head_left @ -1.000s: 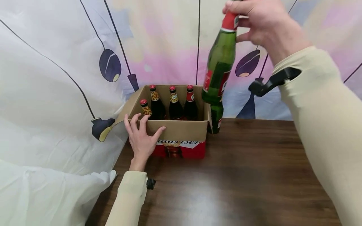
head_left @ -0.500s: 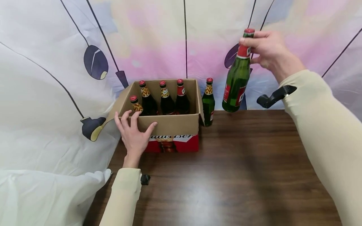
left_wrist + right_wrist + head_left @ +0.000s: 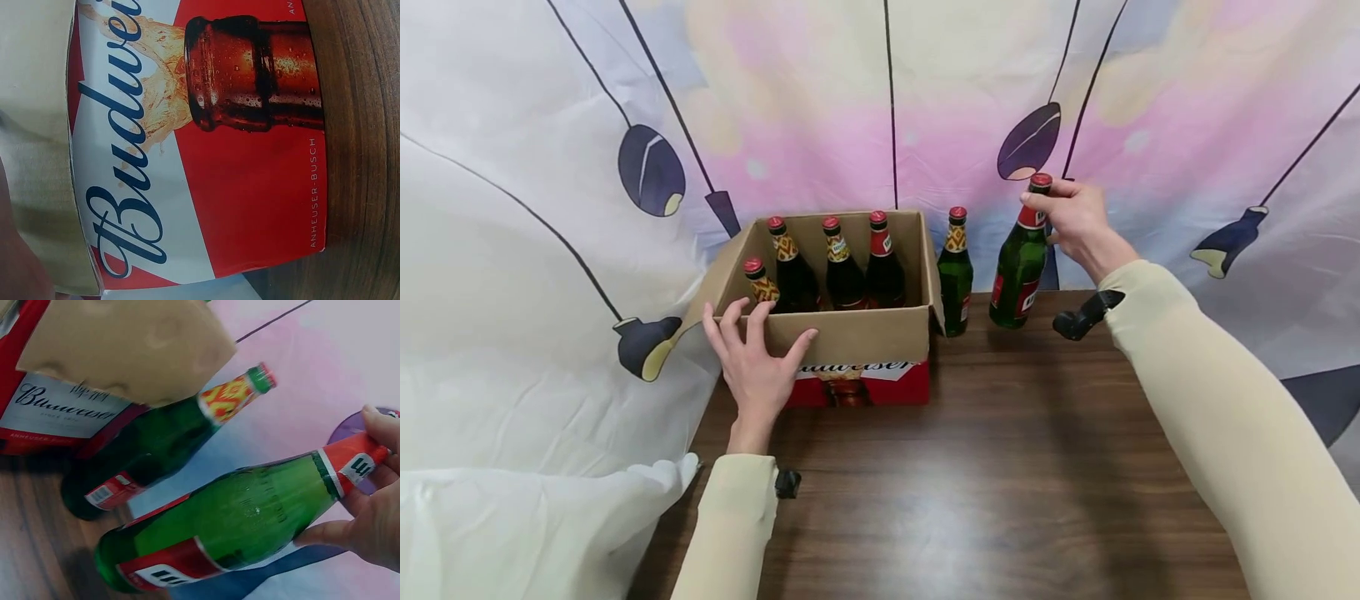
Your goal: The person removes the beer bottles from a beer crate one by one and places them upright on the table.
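My right hand point(image 3: 1078, 221) grips a green beer bottle point(image 3: 1018, 271) by its red-wrapped neck, the bottle slightly tilted and its base close over the table. Just left of it stands another green bottle point(image 3: 955, 279) with a yellow-and-red patterned neck, beside the carton. At the near left corner of the open cardboard beer carton point(image 3: 872, 333), my left hand point(image 3: 756, 367) rests with spread fingers over the front flap's edge. Several capped bottles point(image 3: 842, 271) stand inside the carton, their lower parts hidden. The carton's red and white printed front point(image 3: 250, 187) fills the left wrist view.
A dark wooden table point(image 3: 1000, 467) extends in front of the carton and to the right. Behind it hangs a patterned cloth point(image 3: 820, 108). White fabric point(image 3: 535, 533) bunches along the table's left edge.
My right hand has carried the green bottle away from over the carton's right side, rightward and down to near the table beside the standing bottle. The left hand stays on the carton.
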`<state>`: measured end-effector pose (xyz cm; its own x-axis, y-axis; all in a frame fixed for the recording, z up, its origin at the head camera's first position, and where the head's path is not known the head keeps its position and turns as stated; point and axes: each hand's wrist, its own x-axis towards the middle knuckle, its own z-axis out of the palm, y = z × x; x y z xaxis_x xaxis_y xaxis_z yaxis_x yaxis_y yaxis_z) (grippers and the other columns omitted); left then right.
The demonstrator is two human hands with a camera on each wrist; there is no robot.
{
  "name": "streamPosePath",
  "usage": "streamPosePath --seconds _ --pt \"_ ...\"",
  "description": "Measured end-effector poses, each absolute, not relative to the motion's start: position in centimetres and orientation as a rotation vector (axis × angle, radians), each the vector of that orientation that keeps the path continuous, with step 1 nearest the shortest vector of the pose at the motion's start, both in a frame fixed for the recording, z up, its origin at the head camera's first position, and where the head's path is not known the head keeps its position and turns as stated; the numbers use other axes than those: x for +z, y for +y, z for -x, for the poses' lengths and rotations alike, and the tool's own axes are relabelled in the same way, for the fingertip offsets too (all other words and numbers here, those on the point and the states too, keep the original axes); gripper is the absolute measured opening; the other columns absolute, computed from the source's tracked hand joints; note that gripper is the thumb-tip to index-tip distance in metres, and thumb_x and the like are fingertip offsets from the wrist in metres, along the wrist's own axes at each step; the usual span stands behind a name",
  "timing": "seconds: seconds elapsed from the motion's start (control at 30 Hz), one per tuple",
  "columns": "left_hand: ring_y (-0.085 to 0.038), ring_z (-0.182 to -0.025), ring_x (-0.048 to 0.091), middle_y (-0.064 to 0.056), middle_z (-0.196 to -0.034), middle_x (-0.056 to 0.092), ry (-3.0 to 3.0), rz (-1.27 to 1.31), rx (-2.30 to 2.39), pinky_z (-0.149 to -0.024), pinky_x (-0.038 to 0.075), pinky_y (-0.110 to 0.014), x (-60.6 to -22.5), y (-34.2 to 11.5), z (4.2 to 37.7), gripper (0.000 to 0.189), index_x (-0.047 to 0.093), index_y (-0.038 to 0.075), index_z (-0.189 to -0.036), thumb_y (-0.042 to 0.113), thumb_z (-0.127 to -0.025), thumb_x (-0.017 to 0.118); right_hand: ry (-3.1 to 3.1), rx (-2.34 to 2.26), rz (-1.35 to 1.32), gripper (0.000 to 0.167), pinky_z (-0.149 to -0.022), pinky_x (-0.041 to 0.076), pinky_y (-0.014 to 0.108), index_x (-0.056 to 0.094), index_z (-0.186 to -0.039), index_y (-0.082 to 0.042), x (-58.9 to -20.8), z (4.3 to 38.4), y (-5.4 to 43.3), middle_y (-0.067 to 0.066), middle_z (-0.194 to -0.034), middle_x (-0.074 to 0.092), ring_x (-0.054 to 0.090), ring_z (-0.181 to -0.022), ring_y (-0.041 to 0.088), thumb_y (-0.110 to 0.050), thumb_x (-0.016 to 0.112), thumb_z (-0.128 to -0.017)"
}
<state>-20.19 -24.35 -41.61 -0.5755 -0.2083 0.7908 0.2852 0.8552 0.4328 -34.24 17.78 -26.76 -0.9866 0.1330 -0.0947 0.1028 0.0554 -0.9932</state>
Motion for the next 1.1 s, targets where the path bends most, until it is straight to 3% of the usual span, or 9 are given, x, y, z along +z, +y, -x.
streamPosePath --seconds 0.2,0.23,0.3,0.4,0.47,0.6,0.83,0.97,1.1 --pt "-0.045 -0.16 0.016 -0.016 -0.148 0.047 -2.079 0.04 -0.646 -0.12 0.034 -0.068 -41.3 -24.7 20.2 0.079 0.064 0.014 -0.134 0.077 -0.087 0.068 -2.23 2.092 0.234 0.054 -0.121 0.039 0.059 0.062 -0.148 -0.013 -28.9 35.0 16.8 0.003 -0.142 0.06 0.05 -0.14 0.024 -0.025 0.077 -0.098" --pt "-0.046 -0.159 0.016 -0.016 -0.148 0.047 -2.079 0.045 -0.648 -0.121 0.033 -0.068 -41.3 -24.6 20.2 0.079 0.064 0.013 -0.133 0.077 -0.087 0.068 -2.233 2.077 0.234 0.054 -0.117 0.045 0.052 0.062 -0.148 -0.013 -29.3 35.1 16.8 0.001 -0.138 0.061 0.053 -0.135 0.022 -0.026 0.076 -0.098" --pt "-0.047 -0.159 0.015 -0.016 -0.148 0.047 -2.088 0.05 -0.656 -0.122 0.031 -0.069 -41.4 -24.4 20.2 0.078 0.064 0.014 -0.133 0.077 -0.088 0.068 -2.242 2.047 0.252 0.053 -0.093 0.054 0.035 0.063 -0.148 -0.014 -30.1 35.1 16.9 -0.004 -0.127 0.064 0.059 -0.109 0.016 -0.027 0.077 -0.098" --pt "-0.048 -0.159 0.015 -0.015 -0.15 0.046 -2.108 0.055 -0.67 -0.123 0.029 -0.069 -41.5 -24.2 20.0 0.077 0.063 0.014 -0.133 0.076 -0.088 0.067 -2.27 1.989 0.28 0.053 -0.059 0.035 0.028 0.064 -0.147 -0.015 -31.4 35.2 17.1 -0.01 -0.112 0.063 0.045 -0.071 0.01 -0.029 0.077 -0.098" --pt "-0.047 -0.159 0.014 -0.015 -0.15 0.045 -2.115 0.054 -0.678 -0.123 0.028 -0.069 -41.6 -24.1 19.9 0.077 0.063 0.014 -0.133 0.077 -0.088 0.067 -2.288 1.971 0.305 0.053 -0.052 0.028 0.028 0.064 -0.147 -0.016 -32.0 35.3 17.1 -0.01 -0.105 0.062 0.035 -0.058 0.011 -0.029 0.078 -0.097" --pt "-0.048 -0.159 0.014 -0.015 -0.15 0.045 -2.111 0.05 -0.68 -0.123 0.028 -0.07 -41.5 -24.0 19.7 0.078 0.063 0.013 -0.132 0.077 -0.087 0.067 -2.305 1.957 0.33 0.054 -0.05 0.027 0.028 0.065 -0.146 -0.016 -32.9 35.5 16.8 -0.01 -0.1 0.062 0.029 -0.05 0.01 -0.03 0.079 -0.096" --pt "-0.046 -0.16 0.014 -0.014 -0.15 0.045 -2.11 0.04 -0.683 -0.117 0.037 -0.07 -41.5 -23.9 19.8 0.078 0.064 0.014 -0.131 0.078 -0.087 0.067 -2.31 1.944 0.324 0.053 -0.052 0.03 0.027 0.067 -0.144 -0.016 -33.3 35.6 16.2 -0.012 -0.098 0.063 0.033 -0.053 0.01 -0.03 0.08 -0.095" --pt "-0.045 -0.16 0.014 -0.013 -0.151 0.046 -2.105 0.029 -0.681 -0.108 0.046 -0.071 -41.6 -23.9 19.7 0.079 0.064 0.014 -0.131 0.08 -0.087 0.064 -2.32 1.921 0.298 0.05 -0.066 0.041 0.025 0.068 -0.142 -0.013 -33.4 35.7 15.6 -0.012 -0.102 0.064 0.051 -0.079 0.008 -0.027 0.08 -0.095" --pt "-0.044 -0.161 0.013 -0.014 -0.151 0.046 -2.105 0.03 -0.682 -0.111 0.043 -0.072 -41.6 -23.9 19.7 0.079 0.064 0.015 -0.131 0.08 -0.086 0.065 -2.311 1.939 0.264 0.049 -0.073 0.042 0.025 0.068 -0.142 -0.011 -33.5 36.0 15.2 -0.011 -0.106 0.066 0.053 -0.099 0.011 -0.023 0.08 -0.096"
